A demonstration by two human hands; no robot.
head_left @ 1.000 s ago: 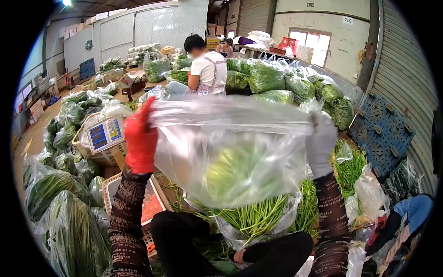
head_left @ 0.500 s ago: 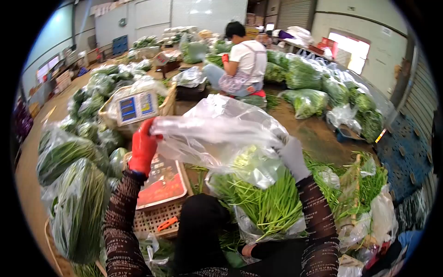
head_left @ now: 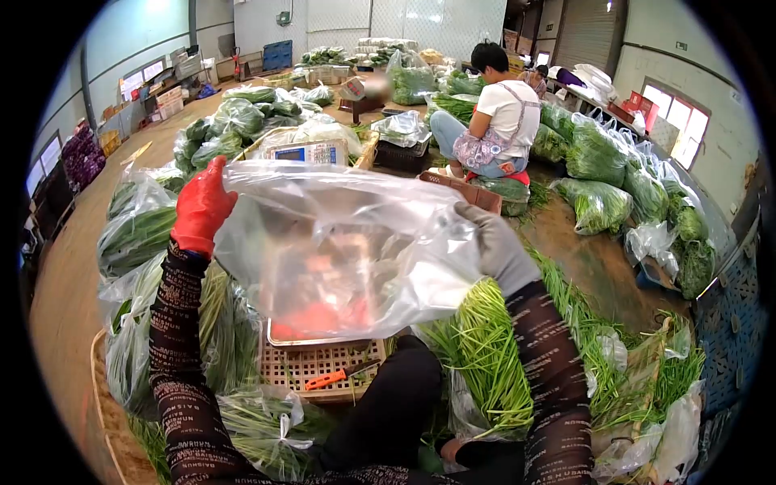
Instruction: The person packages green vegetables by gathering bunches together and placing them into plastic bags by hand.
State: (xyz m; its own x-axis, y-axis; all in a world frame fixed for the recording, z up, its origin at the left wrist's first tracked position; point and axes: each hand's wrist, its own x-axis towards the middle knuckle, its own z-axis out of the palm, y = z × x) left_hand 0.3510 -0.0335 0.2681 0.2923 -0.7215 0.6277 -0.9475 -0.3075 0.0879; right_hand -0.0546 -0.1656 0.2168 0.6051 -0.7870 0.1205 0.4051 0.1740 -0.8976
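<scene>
A clear plastic bag [head_left: 347, 242] is stretched between my two hands in front of me. My left hand [head_left: 204, 208], in a red glove, pinches its upper left edge. In a grey glove, my right hand [head_left: 495, 249] grips the bag's right side. Below my right hand stands a bundle of long green stems [head_left: 489, 360], partly wrapped in clear plastic. Seen through the bag is a white-rimmed tray [head_left: 279, 338] with something red on it. It rests on a tan plastic crate [head_left: 295, 370], where an orange-handled knife [head_left: 330, 380] also lies.
Bagged greens [head_left: 133, 234] are piled on my left, near a scale [head_left: 311, 153]. Loose stems [head_left: 614, 372] lie at my right. Ahead, a co-worker [head_left: 505, 121] sits low beside more bagged vegetables [head_left: 602, 153]. A blue pallet [head_left: 740, 311] leans at the far right.
The bag has been spread wider and hangs down between my hands, in front of the tray. My left hand has moved left and up. The view has turned left.
</scene>
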